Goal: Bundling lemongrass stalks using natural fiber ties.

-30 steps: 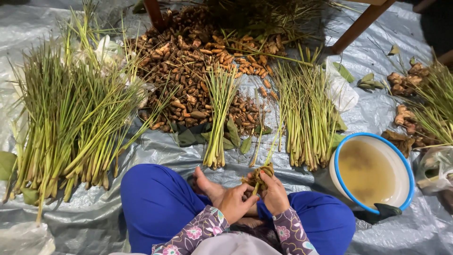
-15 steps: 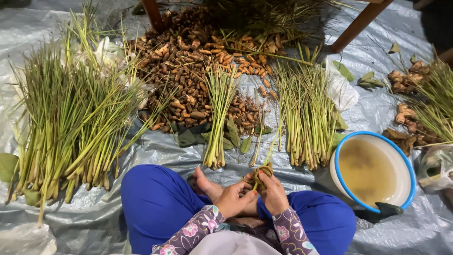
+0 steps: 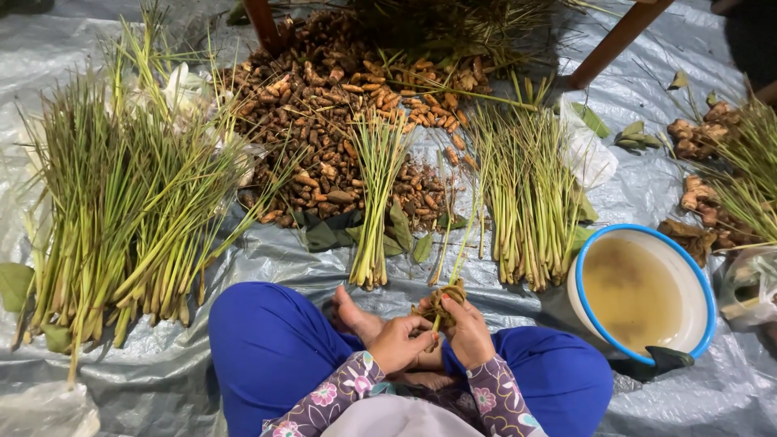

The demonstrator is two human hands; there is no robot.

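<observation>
Little has moved since the earlier frames: both hands remain low between the crossed knees, working the same small clump, fingers only slightly re-set.

Item in hand: lemongrass stalk base [image 3: 438, 306], brownish and rooty, its thin green stem rising toward the tarp [image 3: 267, 259]; held above the lap, just in front of a bare foot [image 3: 350, 311].

Left hand [image 3: 398, 343]: palm turned inward, fingers curled and pinched on the near side of the clump.

Right hand [image 3: 468, 330]: wrapped over the top and far side, fingers closed on it, thumb hidden.

Surroundings: large lemongrass pile [image 3: 121, 210] at left; small bundle [image 3: 376, 194] straight ahead; third bundle [image 3: 526, 194] at right; turmeric heap [image 3: 324, 113] beyond; white basin with blue rim [image 3: 639, 295] of cloudy water, near the right knee.

Risk, as judged: a hard pull could snap the slender stem or scatter dirt across the lap; an outward elbow might tip the basin.
</observation>
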